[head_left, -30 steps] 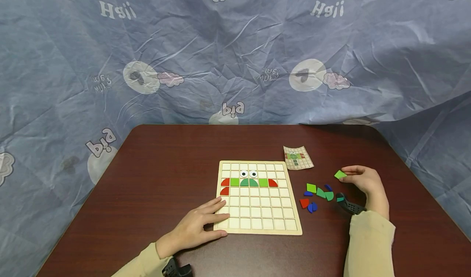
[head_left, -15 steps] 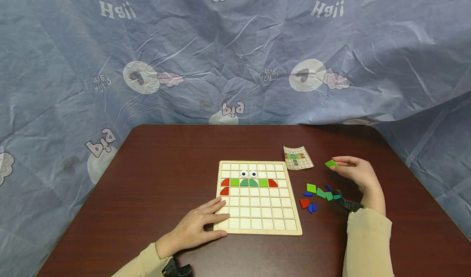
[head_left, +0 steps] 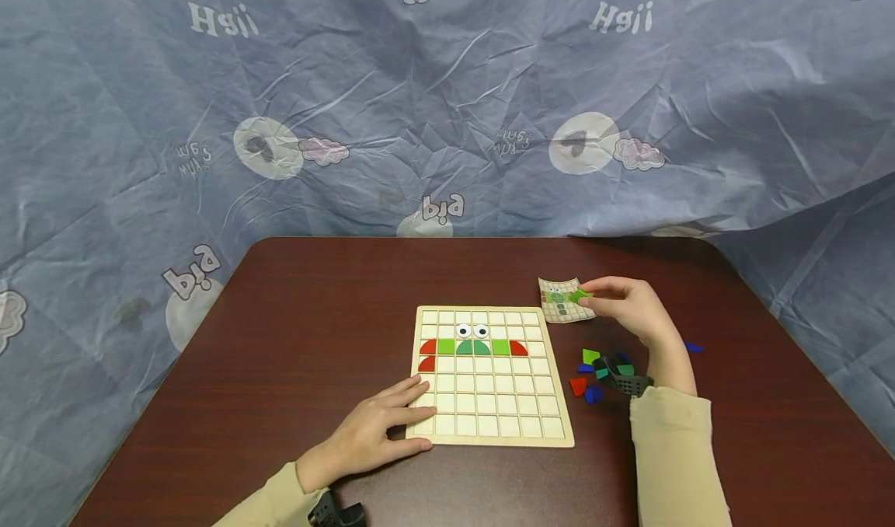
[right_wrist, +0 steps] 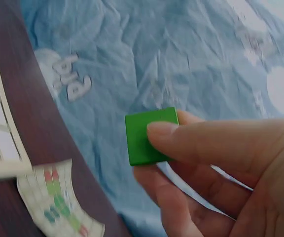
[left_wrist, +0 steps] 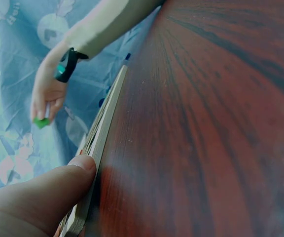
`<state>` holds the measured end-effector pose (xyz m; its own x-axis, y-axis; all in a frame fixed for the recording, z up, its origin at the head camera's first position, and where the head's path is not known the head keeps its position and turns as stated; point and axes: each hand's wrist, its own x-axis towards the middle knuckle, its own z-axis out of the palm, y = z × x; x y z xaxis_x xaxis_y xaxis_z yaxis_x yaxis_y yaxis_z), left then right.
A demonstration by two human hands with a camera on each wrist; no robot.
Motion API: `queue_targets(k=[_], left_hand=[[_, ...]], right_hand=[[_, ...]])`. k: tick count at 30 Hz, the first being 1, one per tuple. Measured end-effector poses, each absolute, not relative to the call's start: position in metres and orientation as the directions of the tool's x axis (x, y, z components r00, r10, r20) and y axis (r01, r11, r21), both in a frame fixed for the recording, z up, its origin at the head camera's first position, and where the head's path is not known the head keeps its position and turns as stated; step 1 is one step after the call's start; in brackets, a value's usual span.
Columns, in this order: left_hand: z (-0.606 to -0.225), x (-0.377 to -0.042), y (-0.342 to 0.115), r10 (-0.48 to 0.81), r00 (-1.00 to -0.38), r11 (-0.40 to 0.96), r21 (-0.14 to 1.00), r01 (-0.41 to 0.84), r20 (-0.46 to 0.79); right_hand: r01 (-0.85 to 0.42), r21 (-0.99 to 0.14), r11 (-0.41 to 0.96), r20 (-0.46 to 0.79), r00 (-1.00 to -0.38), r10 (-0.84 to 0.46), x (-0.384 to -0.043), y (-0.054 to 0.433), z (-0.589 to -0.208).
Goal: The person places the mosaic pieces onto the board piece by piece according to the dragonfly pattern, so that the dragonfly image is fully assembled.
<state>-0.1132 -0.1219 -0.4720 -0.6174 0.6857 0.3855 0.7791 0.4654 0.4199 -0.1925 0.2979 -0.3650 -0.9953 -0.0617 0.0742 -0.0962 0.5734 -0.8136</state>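
Note:
A light green square tile [right_wrist: 139,140] is pinched between thumb and fingers of my right hand [head_left: 625,305]; in the head view it overlaps the pattern card [head_left: 559,309]. My left hand [head_left: 374,426] lies with fingers spread on the lower left edge of the wooden grid board [head_left: 496,403], and its thumb [left_wrist: 84,163] touches the board's edge in the left wrist view. On the board, two eye pieces [head_left: 471,331] sit above a row of red quarter-rounds, light green squares and darker green quarter-rounds. One more red quarter-round [head_left: 427,364] lies below the row's left end.
Right of the board lie loose pieces: a light green square [head_left: 590,355], a red piece [head_left: 578,386], blue pieces [head_left: 593,394] and green ones, partly hidden by the right wrist strap [head_left: 625,381]. A patterned cloth [head_left: 447,107] hangs behind the dark table [head_left: 336,301].
My right hand has moved left and up the table with the light green square tile, from the right side to over the card. My left hand has stayed still.

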Motion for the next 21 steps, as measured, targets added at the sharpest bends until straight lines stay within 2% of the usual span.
queue_targets(k=[5,21], left_hand=[[-0.472,-0.113,-0.122,0.684,-0.622,0.468,0.425,0.775,0.381],[-0.473,-0.113,-0.122,0.685,-0.616,0.466,0.416,0.781,0.389]], right_hand=[[-0.115,-0.802,0.586,0.075,-0.993,-0.092,-0.192,0.271,-0.356],[-0.231,-0.889,0.396,0.128,-0.954,-0.27,-0.198,0.193,-0.371]])
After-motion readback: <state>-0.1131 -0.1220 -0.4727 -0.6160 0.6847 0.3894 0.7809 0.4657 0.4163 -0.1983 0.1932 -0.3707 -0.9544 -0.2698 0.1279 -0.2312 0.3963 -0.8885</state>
